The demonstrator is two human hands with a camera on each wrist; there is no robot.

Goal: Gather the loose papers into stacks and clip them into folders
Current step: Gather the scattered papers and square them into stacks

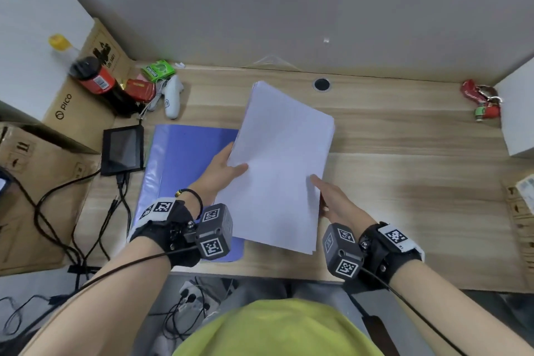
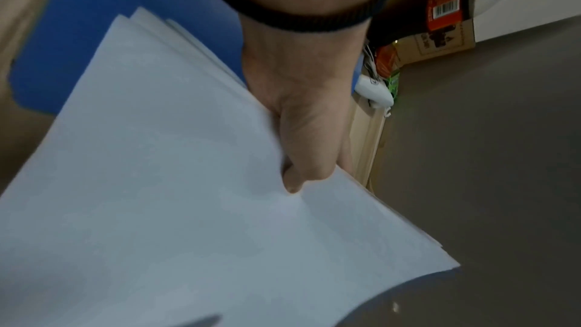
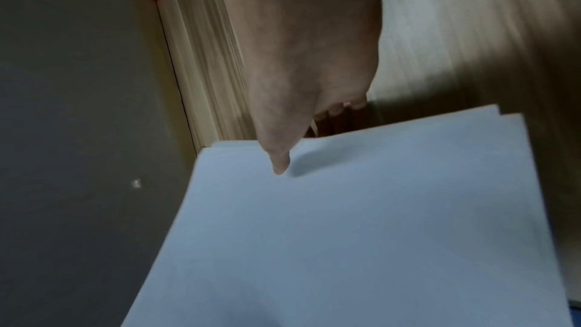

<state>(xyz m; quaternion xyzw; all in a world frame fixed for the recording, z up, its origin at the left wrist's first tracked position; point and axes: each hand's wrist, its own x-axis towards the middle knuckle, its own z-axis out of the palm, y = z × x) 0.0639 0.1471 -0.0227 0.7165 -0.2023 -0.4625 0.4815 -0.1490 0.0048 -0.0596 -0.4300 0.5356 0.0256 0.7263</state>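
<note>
A thick stack of white papers (image 1: 281, 165) is held above the wooden desk (image 1: 404, 176), tilted, its sheets slightly fanned at the corners. My left hand (image 1: 224, 166) pinches its left edge, thumb on top and fingers underneath. My right hand (image 1: 326, 196) grips the right edge the same way, thumb on the top sheet. A blue folder (image 1: 185, 170) lies flat on the desk under and left of the stack. In the left wrist view the thumb presses the papers (image 2: 188, 195) over the folder (image 2: 103, 21). The right wrist view shows my thumb on the papers (image 3: 361, 220).
A small black screen (image 1: 122, 150) with cables sits left of the folder. Behind it stand a dark bottle (image 1: 96, 81), a white controller (image 1: 172, 97), a red tin and a green packet. Cardboard boxes (image 1: 34, 182) line the left; keys (image 1: 482, 101) and a white box (image 1: 517, 113) sit far right.
</note>
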